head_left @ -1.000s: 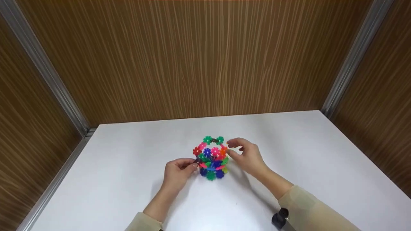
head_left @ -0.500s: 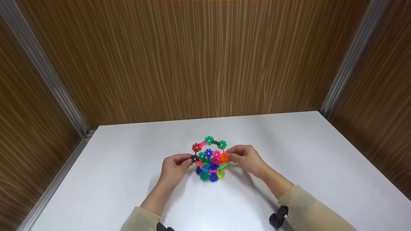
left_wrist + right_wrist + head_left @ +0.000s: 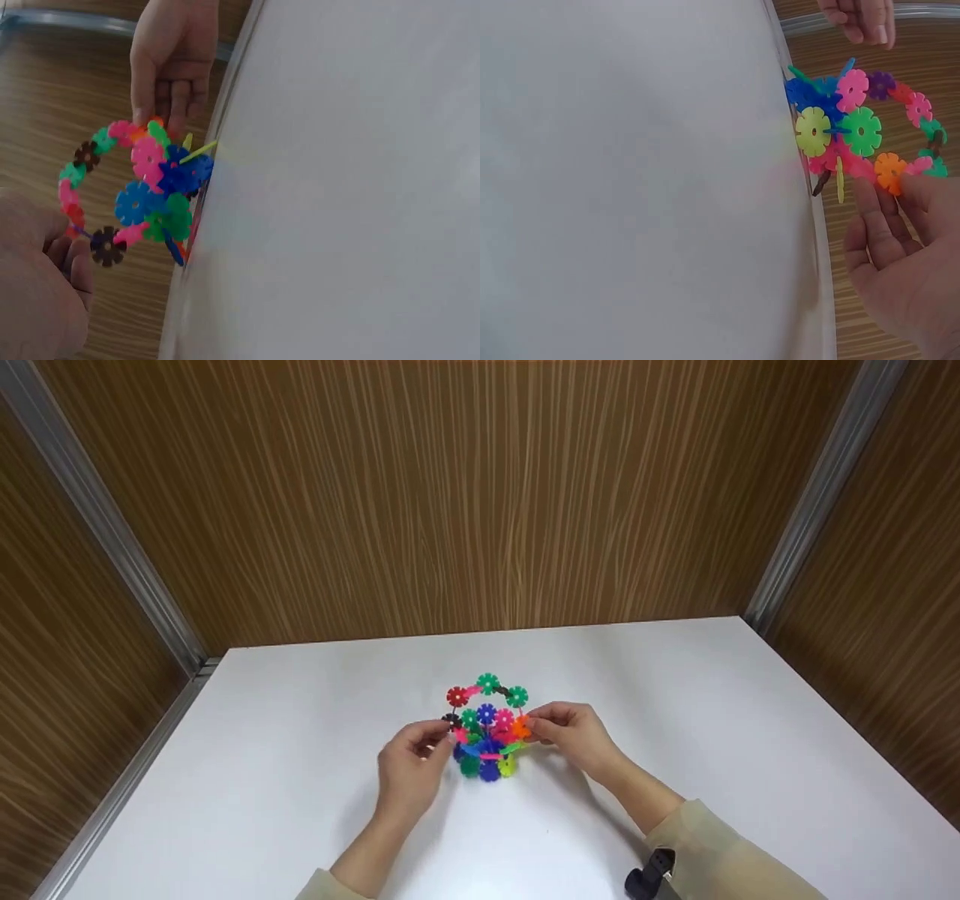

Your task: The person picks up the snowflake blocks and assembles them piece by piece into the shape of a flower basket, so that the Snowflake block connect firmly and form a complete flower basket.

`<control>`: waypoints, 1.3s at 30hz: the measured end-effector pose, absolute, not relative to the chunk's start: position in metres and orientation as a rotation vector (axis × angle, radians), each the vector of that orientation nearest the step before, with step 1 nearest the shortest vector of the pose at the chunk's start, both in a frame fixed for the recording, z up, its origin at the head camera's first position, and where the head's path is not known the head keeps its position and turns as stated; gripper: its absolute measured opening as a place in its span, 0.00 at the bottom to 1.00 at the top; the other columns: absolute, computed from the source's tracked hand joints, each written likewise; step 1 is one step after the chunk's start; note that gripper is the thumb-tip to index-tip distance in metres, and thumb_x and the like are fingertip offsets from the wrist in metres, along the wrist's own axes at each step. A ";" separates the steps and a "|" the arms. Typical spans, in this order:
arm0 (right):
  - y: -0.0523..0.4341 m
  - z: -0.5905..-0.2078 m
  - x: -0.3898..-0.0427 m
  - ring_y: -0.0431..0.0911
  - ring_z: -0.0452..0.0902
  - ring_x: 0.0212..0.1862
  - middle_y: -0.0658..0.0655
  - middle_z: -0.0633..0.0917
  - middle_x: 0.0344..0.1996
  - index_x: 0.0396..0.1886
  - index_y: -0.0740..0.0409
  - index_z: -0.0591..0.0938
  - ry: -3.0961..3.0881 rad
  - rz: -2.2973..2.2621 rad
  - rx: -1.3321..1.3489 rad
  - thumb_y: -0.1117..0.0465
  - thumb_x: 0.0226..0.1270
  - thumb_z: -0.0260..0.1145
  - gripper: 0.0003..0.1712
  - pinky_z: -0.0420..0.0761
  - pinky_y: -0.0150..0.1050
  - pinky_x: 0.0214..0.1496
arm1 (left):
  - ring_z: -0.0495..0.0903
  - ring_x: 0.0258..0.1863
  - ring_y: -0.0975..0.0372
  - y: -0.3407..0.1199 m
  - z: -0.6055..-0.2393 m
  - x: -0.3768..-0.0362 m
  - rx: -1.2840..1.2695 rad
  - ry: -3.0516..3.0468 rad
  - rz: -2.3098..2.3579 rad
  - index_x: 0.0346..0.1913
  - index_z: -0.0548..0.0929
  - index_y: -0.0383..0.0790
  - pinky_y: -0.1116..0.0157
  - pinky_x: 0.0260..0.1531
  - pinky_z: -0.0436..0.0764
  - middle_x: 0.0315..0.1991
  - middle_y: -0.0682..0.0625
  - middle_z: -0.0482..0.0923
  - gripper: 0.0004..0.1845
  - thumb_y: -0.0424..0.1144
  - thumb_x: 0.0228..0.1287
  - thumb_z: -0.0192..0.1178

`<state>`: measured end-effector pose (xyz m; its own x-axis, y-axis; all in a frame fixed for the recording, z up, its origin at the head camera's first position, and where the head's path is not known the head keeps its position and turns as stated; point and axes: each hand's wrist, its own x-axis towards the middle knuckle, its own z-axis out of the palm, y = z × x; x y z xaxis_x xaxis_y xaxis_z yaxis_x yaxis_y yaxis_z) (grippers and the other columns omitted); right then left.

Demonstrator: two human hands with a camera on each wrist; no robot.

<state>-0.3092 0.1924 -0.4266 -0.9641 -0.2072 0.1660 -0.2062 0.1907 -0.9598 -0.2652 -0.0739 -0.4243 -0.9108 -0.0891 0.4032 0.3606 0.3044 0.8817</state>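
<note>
A small basket (image 3: 489, 746) of interlocking plastic snowflake discs stands on the white table (image 3: 262, 780). Its handle of green, pink, red and dark discs arches over the flower-like middle. My right hand (image 3: 574, 735) pinches the orange disc (image 3: 890, 172) at the handle's right foot between thumb and fingers. On the other side, my left hand (image 3: 411, 765) is beside the dark disc (image 3: 109, 246) at the left foot, thumb and fingers parted. In the right wrist view a gap shows between the left fingertips (image 3: 881, 34) and the basket.
A brown wood-grain panel (image 3: 480, 510) rises behind the table, with further panels at both sides. Metal posts (image 3: 832, 495) stand in the corners. A black device (image 3: 651, 874) is strapped at the right sleeve.
The basket has turned slightly and shifted a little left. My right hand has closed onto the orange disc. My left thumb and fingers, which pinched the dark disc, have parted.
</note>
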 end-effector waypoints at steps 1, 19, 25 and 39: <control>0.193 -0.427 -0.309 0.54 0.88 0.47 0.61 0.91 0.44 0.51 0.68 0.88 2.432 -1.953 -0.413 0.62 0.78 0.68 0.13 0.87 0.40 0.55 | 0.84 0.42 0.59 -0.069 -0.424 -0.262 -0.308 -2.210 -1.611 0.50 0.90 0.38 0.67 0.43 0.85 0.43 0.48 0.88 0.09 0.31 0.69 0.71; 0.194 -0.431 -0.312 0.51 0.87 0.46 0.57 0.92 0.43 0.52 0.60 0.91 2.478 -1.997 -0.278 0.57 0.76 0.72 0.14 0.86 0.41 0.52 | 0.76 0.43 0.58 0.006 -0.438 -0.280 -0.479 -2.455 -0.632 0.38 0.87 0.43 0.61 0.49 0.79 0.36 0.53 0.85 0.19 0.50 0.54 0.84; 0.193 -0.433 -0.311 0.51 0.88 0.45 0.58 0.92 0.42 0.50 0.61 0.92 2.455 -2.062 -0.208 0.59 0.75 0.72 0.12 0.86 0.39 0.51 | 0.74 0.44 0.55 0.017 -0.444 -0.288 -0.420 -2.401 -0.547 0.40 0.89 0.41 0.59 0.50 0.77 0.37 0.50 0.85 0.20 0.50 0.53 0.84; 0.194 -0.432 -0.308 0.52 0.85 0.46 0.57 0.91 0.41 0.49 0.59 0.92 2.441 -2.131 -0.094 0.59 0.75 0.72 0.10 0.86 0.43 0.51 | 0.74 0.47 0.55 0.020 -0.447 -0.290 -0.392 -2.387 -0.552 0.39 0.91 0.44 0.57 0.52 0.76 0.39 0.51 0.83 0.16 0.50 0.57 0.81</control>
